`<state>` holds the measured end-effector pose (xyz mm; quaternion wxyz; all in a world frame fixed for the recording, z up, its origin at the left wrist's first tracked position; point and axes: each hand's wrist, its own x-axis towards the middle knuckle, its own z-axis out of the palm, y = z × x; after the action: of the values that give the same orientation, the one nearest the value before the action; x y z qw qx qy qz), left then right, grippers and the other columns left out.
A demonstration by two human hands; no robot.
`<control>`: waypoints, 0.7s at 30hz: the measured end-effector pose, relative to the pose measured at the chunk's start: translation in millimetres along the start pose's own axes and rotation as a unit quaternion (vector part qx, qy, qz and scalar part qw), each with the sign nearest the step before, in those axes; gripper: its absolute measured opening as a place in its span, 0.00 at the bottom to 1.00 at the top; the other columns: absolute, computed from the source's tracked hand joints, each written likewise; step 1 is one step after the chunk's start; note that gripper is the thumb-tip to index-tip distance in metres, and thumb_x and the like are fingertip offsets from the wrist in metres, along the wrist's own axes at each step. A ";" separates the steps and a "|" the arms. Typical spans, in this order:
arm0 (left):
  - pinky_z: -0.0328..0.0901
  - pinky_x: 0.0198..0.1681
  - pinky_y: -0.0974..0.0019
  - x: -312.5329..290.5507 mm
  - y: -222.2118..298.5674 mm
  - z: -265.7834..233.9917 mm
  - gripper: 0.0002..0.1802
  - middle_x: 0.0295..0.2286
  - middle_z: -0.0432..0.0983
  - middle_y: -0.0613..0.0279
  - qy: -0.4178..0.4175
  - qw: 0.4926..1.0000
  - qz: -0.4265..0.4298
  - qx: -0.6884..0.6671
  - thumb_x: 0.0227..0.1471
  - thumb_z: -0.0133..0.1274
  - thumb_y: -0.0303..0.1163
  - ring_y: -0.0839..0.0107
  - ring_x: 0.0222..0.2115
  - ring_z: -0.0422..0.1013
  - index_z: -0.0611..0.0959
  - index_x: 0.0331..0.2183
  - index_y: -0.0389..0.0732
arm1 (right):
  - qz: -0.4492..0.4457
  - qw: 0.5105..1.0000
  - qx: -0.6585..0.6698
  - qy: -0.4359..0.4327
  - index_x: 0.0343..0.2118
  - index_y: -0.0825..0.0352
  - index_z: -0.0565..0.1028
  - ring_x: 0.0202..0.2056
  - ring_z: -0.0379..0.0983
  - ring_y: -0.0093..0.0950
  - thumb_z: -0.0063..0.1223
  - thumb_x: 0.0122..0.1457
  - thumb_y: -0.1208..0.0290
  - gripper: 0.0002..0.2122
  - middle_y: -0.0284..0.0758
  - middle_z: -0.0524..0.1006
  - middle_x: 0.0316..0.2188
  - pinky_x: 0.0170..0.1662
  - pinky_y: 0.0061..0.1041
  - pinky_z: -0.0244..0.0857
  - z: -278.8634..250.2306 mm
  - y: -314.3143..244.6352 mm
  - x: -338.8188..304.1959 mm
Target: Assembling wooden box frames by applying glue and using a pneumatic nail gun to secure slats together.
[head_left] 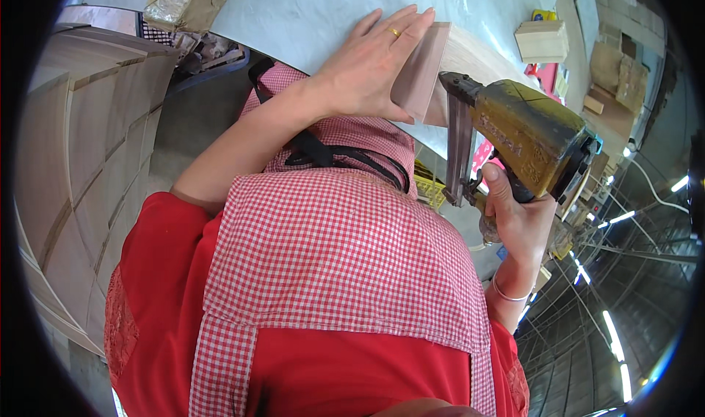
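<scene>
My left hand point(382, 68), a ring on one finger, spans a pale wooden box point(422, 72) at the table's near edge. Its fingers reach over the far side of the end board, and the thumb presses at the near corner. The box's long side point(477, 53) runs off to the right. In my right hand point(518, 215) is a nail gun point(525, 134) with a worn yellow-brown body and a dark nose. My fingers wrap its grip, partly hidden, with the thumb on top. The gun's nose is close to the box's right side; whether they touch I cannot tell.
The light grey table point(294, 20) bears another small wooden box point(542, 41) at the right and a plastic-wrapped bundle point(176, 2) at the far left. Stacked wooden panels point(95, 138) rise to my left. A yellow crate point(429, 186) stands below the table edge.
</scene>
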<state>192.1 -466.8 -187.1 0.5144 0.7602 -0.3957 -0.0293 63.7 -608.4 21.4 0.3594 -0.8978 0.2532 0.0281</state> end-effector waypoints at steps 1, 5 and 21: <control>0.45 0.66 0.43 0.2 0.3 0.2 0.74 0.60 0.57 0.43 0.000 1.000 0.001 0.002 0.25 0.75 0.49 0.52 0.64 0.51 0.47 0.65 0.37 | 0.002 1.000 0.005 0.004 0.40 0.73 0.77 0.16 0.66 0.16 0.66 0.56 0.68 0.15 0.29 0.75 0.21 0.18 0.16 0.57 0.0 0.0 -0.1; 0.45 0.66 0.43 -1.9 0.8 0.9 0.74 0.60 0.57 0.43 0.000 1.000 -0.001 -0.003 0.25 0.75 0.49 0.52 0.64 0.51 0.47 0.65 0.37 | 0.000 0.998 -0.060 -0.026 0.40 0.73 0.77 0.16 0.66 0.15 0.66 0.56 0.68 0.15 0.29 0.75 0.21 0.17 0.16 0.56 -5.7 1.8 -1.0; 0.51 0.65 0.49 6.3 17.9 -24.8 0.70 0.61 0.55 0.38 -0.024 0.993 -0.076 -0.092 0.31 0.75 0.42 0.49 0.62 0.56 0.46 0.65 0.33 | 0.102 0.982 0.036 0.153 0.36 0.72 0.76 0.14 0.64 0.15 0.61 0.58 0.71 0.10 0.28 0.73 0.19 0.17 0.16 0.54 -54.6 17.6 -14.3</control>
<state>197.3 -454.8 -158.7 0.5688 0.7367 -0.3445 -0.1224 35.7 -649.0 54.0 0.3435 -0.8474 0.3965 -0.0820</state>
